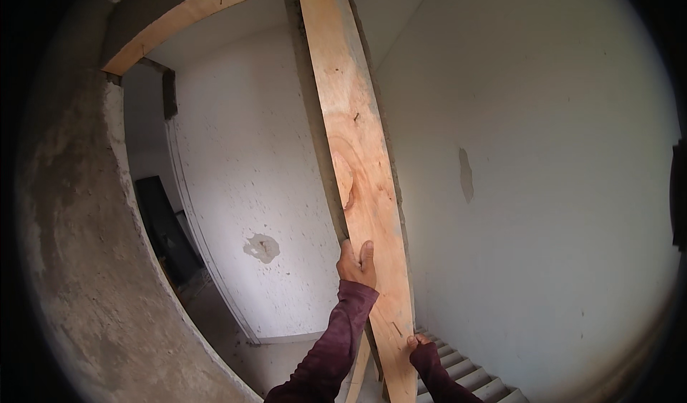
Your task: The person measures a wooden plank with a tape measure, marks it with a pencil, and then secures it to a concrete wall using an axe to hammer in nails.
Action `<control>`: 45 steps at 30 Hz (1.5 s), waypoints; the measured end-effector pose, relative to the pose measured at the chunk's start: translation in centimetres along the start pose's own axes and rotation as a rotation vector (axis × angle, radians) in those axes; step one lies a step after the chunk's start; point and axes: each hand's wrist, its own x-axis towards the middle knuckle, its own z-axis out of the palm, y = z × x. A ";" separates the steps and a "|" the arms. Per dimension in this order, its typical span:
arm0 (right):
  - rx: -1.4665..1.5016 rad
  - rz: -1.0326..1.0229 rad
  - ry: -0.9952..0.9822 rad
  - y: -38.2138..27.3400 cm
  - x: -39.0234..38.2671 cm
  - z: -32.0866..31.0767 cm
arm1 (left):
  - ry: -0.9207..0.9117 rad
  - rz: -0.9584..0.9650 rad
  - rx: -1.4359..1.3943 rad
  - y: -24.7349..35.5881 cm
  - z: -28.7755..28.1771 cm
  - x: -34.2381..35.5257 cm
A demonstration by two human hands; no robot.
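Note:
A long wooden plank (361, 160) stands upright in front of me, slightly tilted, against the edge of a concrete post or wall end. Bent nails (356, 117) stick out of its face. My left hand (356, 262) grips the plank's left edge, thumb on the front and fingers wrapped behind, out of sight. Lower down, my right hand (420, 343) is closed on the right edge; its fingers are mostly hidden. Both arms wear dark maroon sleeves.
Another board with nails (193, 20) runs under the opening's top. Rough cement wall (86, 260) borders the left. A white wall with chipped plaster (261, 248) stands behind, a plain wall (544, 188) at right. Steps or slats (465, 374) lie below right, a dark panel (168, 228) far left.

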 end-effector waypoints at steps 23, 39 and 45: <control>0.048 -0.027 -0.076 1.4 3.1 0.7 | -0.309 0.319 0.093 -2.5 -1.8 0.3; -0.024 0.026 -0.074 0.1 1.9 -0.3 | -0.326 0.135 -0.196 -2.3 -1.3 -0.7; -0.029 0.029 -0.117 4.3 3.3 1.2 | -0.244 -0.090 0.169 -6.5 -2.0 -1.2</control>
